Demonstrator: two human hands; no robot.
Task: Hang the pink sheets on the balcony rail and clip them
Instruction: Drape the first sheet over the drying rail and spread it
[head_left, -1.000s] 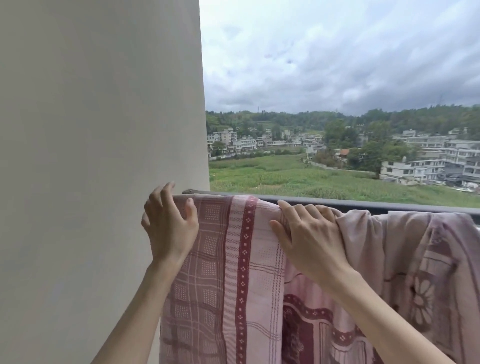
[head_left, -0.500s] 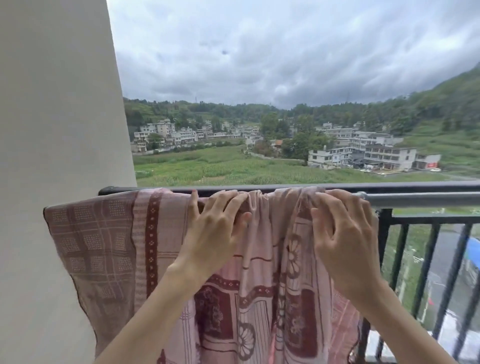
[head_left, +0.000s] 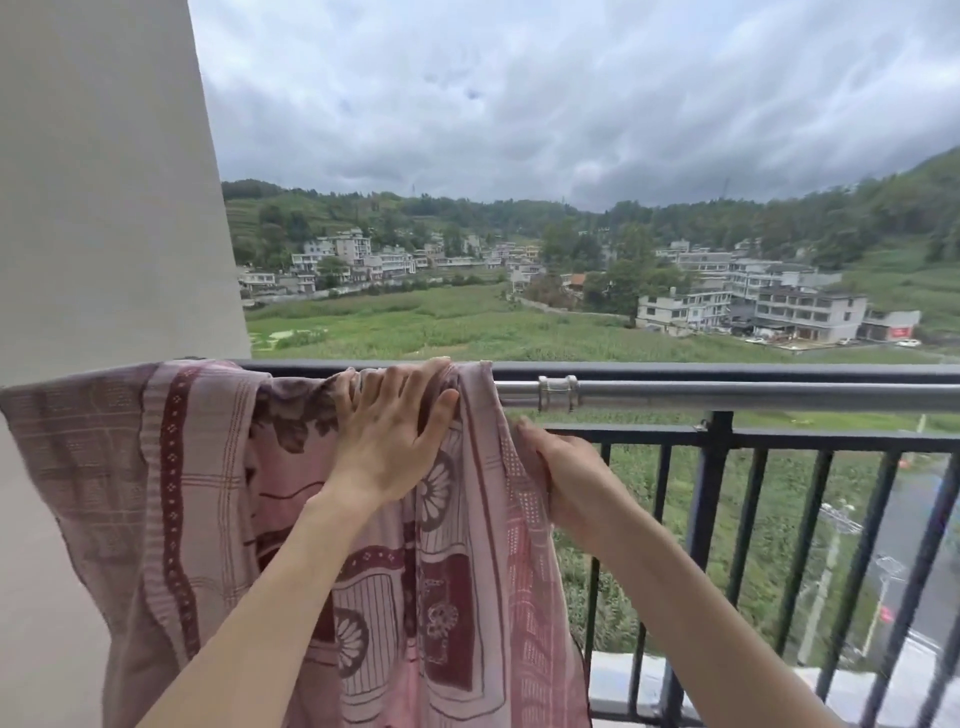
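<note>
A pink sheet with dark red borders and flower patterns hangs over the balcony rail beside the wall. My left hand lies flat on the bunched top of the sheet at the rail, fingers spread. My right hand grips the sheet's right edge just below the rail, fingers curled around the cloth. No clips are in view.
A steel pole with a metal ring runs along the rail to the right, bare of cloth. Black vertical bars stand below it. A cream wall closes the left side. Fields and buildings lie far below.
My right hand dropped from the rail top to the sheet's right edge. The sheet's right part is drawn leftward, baring more pole. My left hand stays on the bunched top.
</note>
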